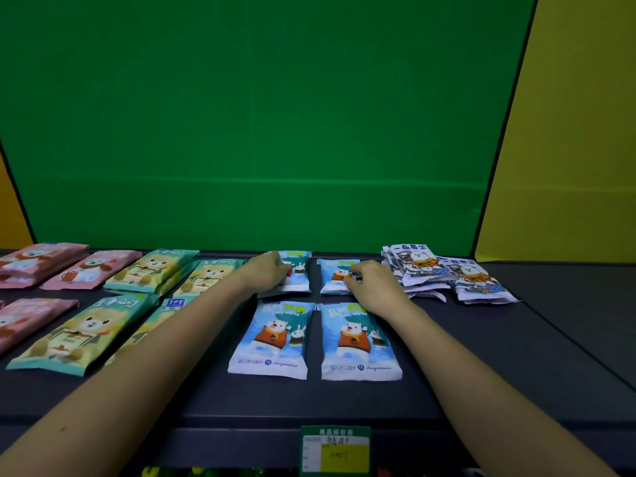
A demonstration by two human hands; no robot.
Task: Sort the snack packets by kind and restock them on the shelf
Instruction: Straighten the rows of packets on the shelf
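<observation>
Reaching forward over the dark grey flat shelf (481, 356), both bare forearms stretch from the near corners toward the far middle, drawing closer together as they go. The left hand (270, 270) lies palm down on the far-left blue bear-print plastic packet (298, 270), its fingers curled round that packet's left edge and gripping it. The right hand (370, 282) rests palm down on the far-right blue bear-print plastic packet (334, 276), wrist low and fingers bent with their tips on the packet's right side; I cannot tell whether they pinch it or only press.

Just nearer lie the near-left blue bear-print packet (273, 335) and the near-right blue bear-print packet (358, 339), flat and side by side, so the four form a square block. The right forearm crosses the near-right packet's top right corner.

To the left sit teal-and-yellow bear-print packets (75, 332) in rows, the left forearm covering part of them, and further left pink bear-print packets (93, 270). To the right, a loose pile of white cartoon-print packets (423, 266) lies at the far edge. A green-and-yellow paper price label (335, 449) hangs on the shelf's near edge. Behind stands a flat green backdrop (254, 115).
</observation>
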